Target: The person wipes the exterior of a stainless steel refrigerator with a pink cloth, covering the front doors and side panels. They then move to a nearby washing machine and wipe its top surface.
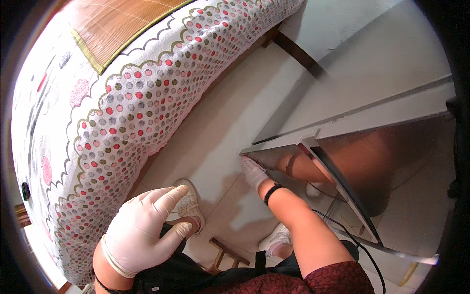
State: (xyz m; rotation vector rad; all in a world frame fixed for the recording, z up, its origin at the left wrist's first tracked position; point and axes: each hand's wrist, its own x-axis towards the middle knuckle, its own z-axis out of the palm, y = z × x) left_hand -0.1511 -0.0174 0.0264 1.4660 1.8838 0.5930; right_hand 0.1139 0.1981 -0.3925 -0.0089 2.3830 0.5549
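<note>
A white glove covers my left hand [147, 228], raised over my lap at the lower left. Its fingers reach forward, thumb apart, and nothing shows in it. My right hand [254, 174], also gloved and with a black band at the wrist, lies with outstretched fingers against the near corner of a silver-grey appliance, probably a fridge. The glossy front [352, 161] mirrors my arm. Across that front runs a long dark handle [345, 196] with a silver edge, to the right of my hand. The palm side of my right hand is hidden.
On the left stands a bed with a dotted cover [142, 103] and a brown woven mat [120, 24]. Pale floor tiles [215, 132] run between bed and appliance. My white shoes [188, 203], a small wooden stool [227, 252] and a black cable [362, 245] are low down.
</note>
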